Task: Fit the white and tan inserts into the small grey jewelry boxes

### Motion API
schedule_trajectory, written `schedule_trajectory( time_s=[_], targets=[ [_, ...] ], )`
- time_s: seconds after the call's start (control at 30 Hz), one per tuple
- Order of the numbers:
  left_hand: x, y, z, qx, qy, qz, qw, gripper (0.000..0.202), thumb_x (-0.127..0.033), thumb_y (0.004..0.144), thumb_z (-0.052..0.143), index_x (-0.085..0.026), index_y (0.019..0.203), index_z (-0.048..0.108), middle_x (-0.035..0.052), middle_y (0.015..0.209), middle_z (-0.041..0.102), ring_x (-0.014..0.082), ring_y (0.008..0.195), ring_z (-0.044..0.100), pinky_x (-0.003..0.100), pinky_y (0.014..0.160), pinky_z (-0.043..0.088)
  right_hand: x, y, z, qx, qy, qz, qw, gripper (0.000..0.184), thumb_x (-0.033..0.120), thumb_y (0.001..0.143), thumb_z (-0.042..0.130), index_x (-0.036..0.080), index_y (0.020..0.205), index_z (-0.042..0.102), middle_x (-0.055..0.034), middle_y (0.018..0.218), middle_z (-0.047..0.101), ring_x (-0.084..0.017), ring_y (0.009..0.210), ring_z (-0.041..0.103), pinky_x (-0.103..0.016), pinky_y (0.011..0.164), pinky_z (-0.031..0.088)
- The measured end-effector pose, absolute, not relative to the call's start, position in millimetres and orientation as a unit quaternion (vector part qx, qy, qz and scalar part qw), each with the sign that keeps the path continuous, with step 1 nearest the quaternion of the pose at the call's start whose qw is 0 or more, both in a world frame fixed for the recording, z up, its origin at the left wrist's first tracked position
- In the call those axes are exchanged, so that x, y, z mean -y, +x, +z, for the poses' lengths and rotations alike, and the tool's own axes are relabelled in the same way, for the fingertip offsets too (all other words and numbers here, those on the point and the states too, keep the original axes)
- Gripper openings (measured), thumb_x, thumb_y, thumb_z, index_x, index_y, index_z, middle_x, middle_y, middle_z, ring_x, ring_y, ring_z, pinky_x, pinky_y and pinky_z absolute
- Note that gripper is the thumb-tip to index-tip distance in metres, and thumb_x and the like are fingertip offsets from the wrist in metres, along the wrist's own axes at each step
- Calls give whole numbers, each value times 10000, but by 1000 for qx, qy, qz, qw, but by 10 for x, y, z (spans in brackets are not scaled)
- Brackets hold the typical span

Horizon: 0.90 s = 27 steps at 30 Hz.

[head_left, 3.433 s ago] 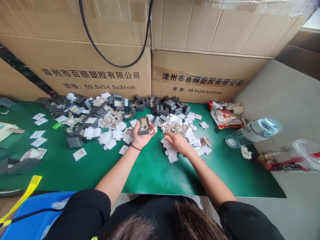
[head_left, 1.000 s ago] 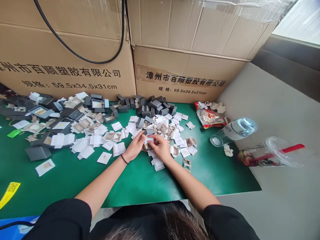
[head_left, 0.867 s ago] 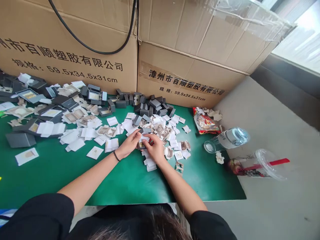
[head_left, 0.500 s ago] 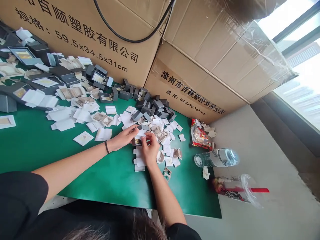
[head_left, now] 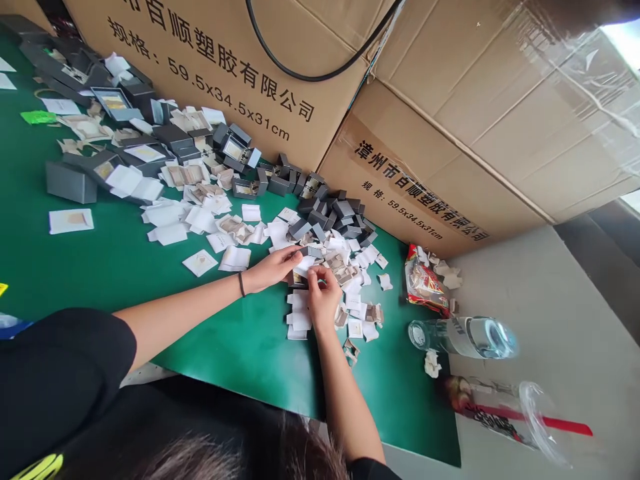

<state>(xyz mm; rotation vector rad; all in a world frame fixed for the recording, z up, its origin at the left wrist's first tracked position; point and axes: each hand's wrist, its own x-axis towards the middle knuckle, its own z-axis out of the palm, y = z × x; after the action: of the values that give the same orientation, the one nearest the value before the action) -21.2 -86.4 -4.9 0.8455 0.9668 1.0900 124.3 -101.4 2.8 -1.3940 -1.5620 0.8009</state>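
My left hand (head_left: 274, 270) is closed round the far left side of a small dark grey hinged box (head_left: 313, 253), whose lid stands up. A white paper piece (head_left: 303, 266) shows inside the opening. My right hand (head_left: 325, 297) has its thumb and fingers pinched at that paper's right edge; the fingertips are partly hidden. Just below the box lies an unfolded white paper piece (head_left: 299, 313) with tabs. Several small dark boxes (head_left: 344, 212) are heaped beyond my hands, and crumpled white and brown paper inserts (head_left: 343, 268) lie beside them.
More dark boxes (head_left: 73, 181) and papers spread leftward over the green table (head_left: 235, 340). Large cardboard cartons (head_left: 225, 73) wall off the back. At the right are a red snack bag (head_left: 424, 283), a clear bottle (head_left: 463, 337) and a plastic cup (head_left: 505, 410) with a red straw.
The camera view has swung left, so everything appears shifted to the right. Both hands stay at the same box, with little visible change in their grip.
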Motion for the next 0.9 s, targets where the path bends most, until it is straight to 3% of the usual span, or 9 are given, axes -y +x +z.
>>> schedule_trajectory(
  time_s=[0.2, 0.33, 0.5, 0.6, 0.73, 0.9],
  targets=[
    [888, -194, -59, -475, 460, 472, 583, 483, -497, 795, 536, -187, 1165, 545, -21, 603, 482, 83, 454, 388, 215, 415, 334, 1015, 1241, 8, 621, -561, 323, 442, 178, 328, 800, 533, 169, 837, 603, -9, 776, 622, -114, 638, 535, -228, 598, 438],
    [896, -194, -103, -482, 491, 462, 560, 495, -455, 810, 528, -172, 1214, 506, -4, 690, 543, 97, 506, 426, 236, 503, 379, 1022, 1233, 5, 629, -557, 313, 443, 156, 322, 796, 547, 174, 807, 594, 7, 729, 602, -98, 568, 476, -222, 562, 407],
    [893, -209, -133, -477, 503, 452, 562, 496, -377, 803, 560, -165, 1241, 459, 7, 736, 553, 92, 527, 447, 220, 498, 389, 1019, 1238, -22, 637, -549, 300, 449, 143, 303, 799, 548, 178, 771, 611, 7, 705, 608, -96, 527, 439, -229, 545, 384],
    [888, -209, -95, -466, 508, 458, 561, 421, -300, 817, 537, -158, 1209, 479, 66, 933, 610, 128, 702, 551, 257, 670, 474, 1014, 1238, -44, 644, -548, 301, 441, 150, 316, 805, 555, 184, 788, 625, 4, 714, 619, -99, 524, 450, -229, 534, 387],
    [905, -196, -30, -454, 502, 456, 578, 419, -226, 812, 513, -195, 1228, 473, 76, 1035, 626, 176, 884, 596, 305, 799, 493, 1021, 1239, -64, 674, -537, 276, 426, 186, 334, 810, 563, 192, 901, 642, 2, 713, 628, -106, 522, 474, -233, 533, 393],
    [947, -211, -56, -456, 521, 437, 575, 458, -214, 800, 538, -222, 1253, 474, 68, 1059, 615, 175, 895, 607, 314, 840, 490, 1058, 1240, -85, 684, -539, 247, 424, 162, 347, 798, 591, 201, 839, 648, 2, 724, 658, -100, 490, 474, -228, 505, 387]
  ],
)
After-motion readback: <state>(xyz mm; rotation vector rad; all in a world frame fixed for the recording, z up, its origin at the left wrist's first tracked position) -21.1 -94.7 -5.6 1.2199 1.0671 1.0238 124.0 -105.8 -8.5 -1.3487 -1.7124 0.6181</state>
